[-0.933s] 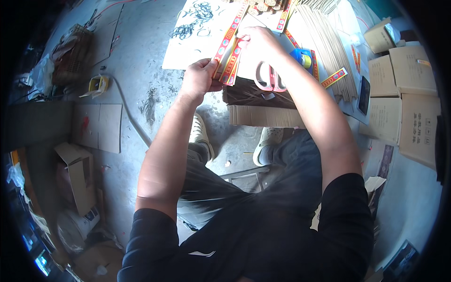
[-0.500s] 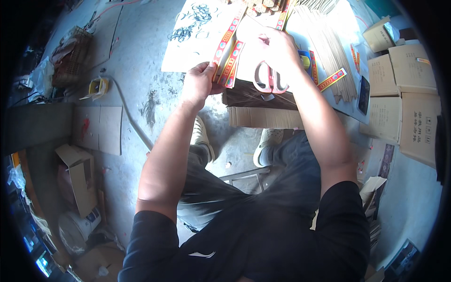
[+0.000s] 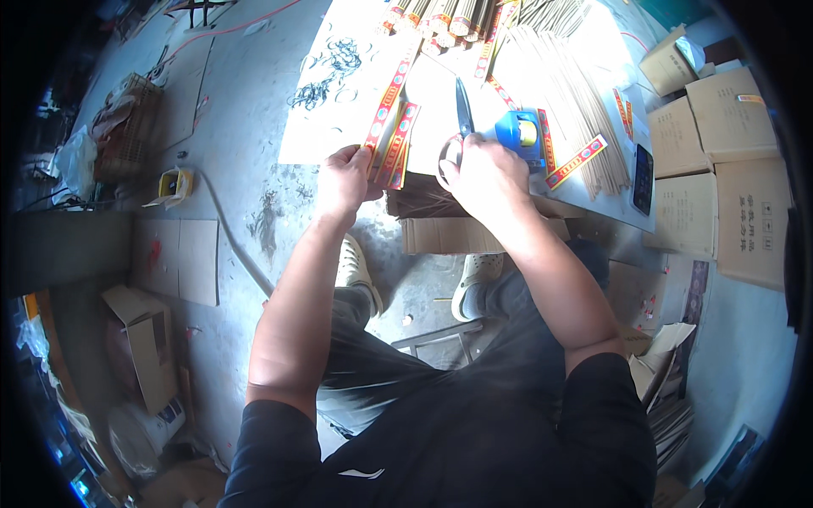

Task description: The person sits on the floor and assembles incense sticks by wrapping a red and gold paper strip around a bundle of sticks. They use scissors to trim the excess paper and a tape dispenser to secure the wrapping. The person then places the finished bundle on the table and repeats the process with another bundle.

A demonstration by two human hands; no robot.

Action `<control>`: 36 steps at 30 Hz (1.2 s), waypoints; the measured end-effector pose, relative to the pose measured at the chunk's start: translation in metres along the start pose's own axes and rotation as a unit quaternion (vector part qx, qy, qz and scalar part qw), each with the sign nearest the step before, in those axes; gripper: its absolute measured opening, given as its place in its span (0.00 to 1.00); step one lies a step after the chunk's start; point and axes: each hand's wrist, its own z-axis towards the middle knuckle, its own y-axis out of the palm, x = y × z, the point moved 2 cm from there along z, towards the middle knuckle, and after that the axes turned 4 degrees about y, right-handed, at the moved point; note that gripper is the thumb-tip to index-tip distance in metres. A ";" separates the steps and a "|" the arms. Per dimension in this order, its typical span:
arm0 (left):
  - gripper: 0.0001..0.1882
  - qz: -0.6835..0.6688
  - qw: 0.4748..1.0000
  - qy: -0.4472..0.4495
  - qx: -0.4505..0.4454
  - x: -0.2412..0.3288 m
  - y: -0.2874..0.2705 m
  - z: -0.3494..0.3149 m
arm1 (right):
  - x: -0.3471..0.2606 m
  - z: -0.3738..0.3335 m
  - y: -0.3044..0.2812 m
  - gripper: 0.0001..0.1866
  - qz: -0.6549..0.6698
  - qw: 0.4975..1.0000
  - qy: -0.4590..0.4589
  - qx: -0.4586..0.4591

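We're looking down from the head, fisheye-wide: black shirt (image 3: 474, 449) near, left hand (image 3: 342, 184) and right hand (image 3: 491, 176) beyond, worktop (image 3: 320, 140) far.

The scissors (image 3: 464, 110) are partly covered by the right hand (image 3: 494, 173), and the red strips (image 3: 392, 95) by the left hand (image 3: 341, 184). Beyond both hands, stick bundles (image 3: 462, 19) are cut off at the top.

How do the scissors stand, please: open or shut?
Apparently shut: the scissors in the right hand show their blades as one narrow dark shape.
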 end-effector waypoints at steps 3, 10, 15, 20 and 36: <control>0.23 -0.004 1.000 -0.003 0.011 0.001 0.001 -0.002 | -0.004 -0.001 -0.004 0.24 -0.030 0.999 0.010 -0.027; 0.22 0.007 1.000 -0.008 0.022 0.003 0.003 -0.004 | -0.001 -0.004 -0.006 0.24 -0.041 0.999 -0.001 -0.007; 0.22 0.017 1.000 -0.007 0.020 0.004 0.003 -0.004 | -0.003 0.002 -0.005 0.20 0.043 0.999 0.003 0.031; 0.19 0.031 0.999 -0.007 0.028 0.009 0.005 -0.006 | -0.014 -0.003 0.004 0.13 0.106 0.990 -0.073 0.053; 0.14 0.101 0.993 -0.036 0.042 0.007 0.003 0.009 | 0.000 -0.041 0.007 0.10 0.253 0.967 0.031 0.024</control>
